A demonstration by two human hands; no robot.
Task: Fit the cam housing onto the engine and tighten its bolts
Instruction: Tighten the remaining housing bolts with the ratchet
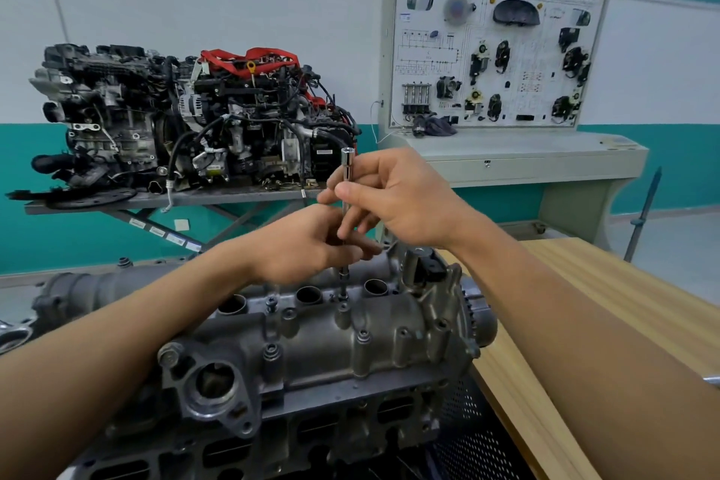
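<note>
at far left a complete engine (187, 117) sits on a grey lift table (117, 203) against the wall. nearer, the left hand (304, 245) curls its fingers round the lower part of a slim chrome extension bar (346, 164), which stands upright. its tip rests on a bolt (343, 297) in the top of the cam housing (331, 351). the housing lies on the engine block (272, 444) in the foreground. the right hand (401, 199) pinches the bar's upper shaft between thumb and fingertips. behind it stands a wiring display board (495, 51), and a wooden bench (623, 304) runs along the right.
</note>
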